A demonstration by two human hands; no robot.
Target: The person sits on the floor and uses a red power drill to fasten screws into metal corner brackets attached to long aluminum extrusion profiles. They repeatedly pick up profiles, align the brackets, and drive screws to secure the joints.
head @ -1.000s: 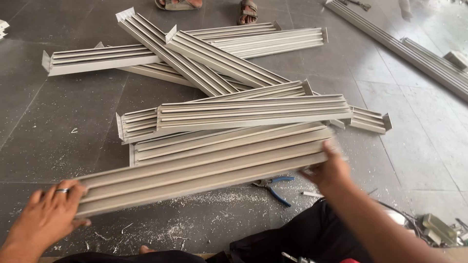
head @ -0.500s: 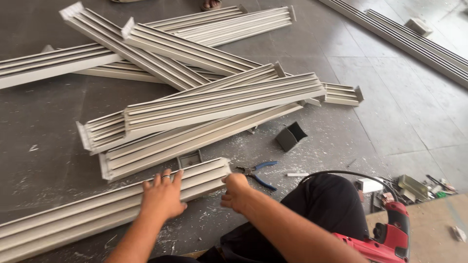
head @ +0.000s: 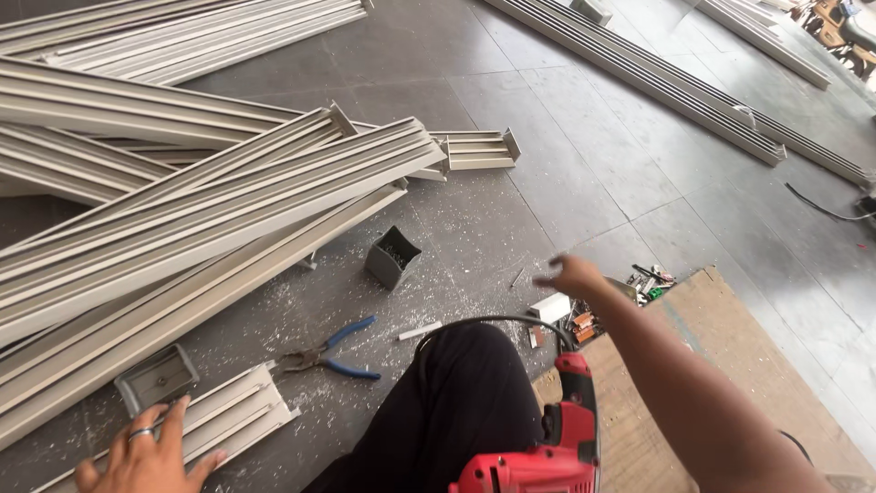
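Head view: since half a second ago, the right hand [head: 570, 274] has been lifted off the louvred aluminium section [head: 214, 420] and is stretched, fingers spread and empty, toward the small parts pile [head: 630, 290] by the plywood sheet [head: 721, 365]. The left hand [head: 146, 456] is laid flat on the section's near end. Open floor [head: 566, 183] is seen ahead; blue-handled pliers [head: 330, 356] and a red power drill [head: 547, 447] crowd the knee.

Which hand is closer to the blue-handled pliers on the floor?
Left. The left hand rests on a slatted profile beside the pliers; the right hand reaches away to their right.
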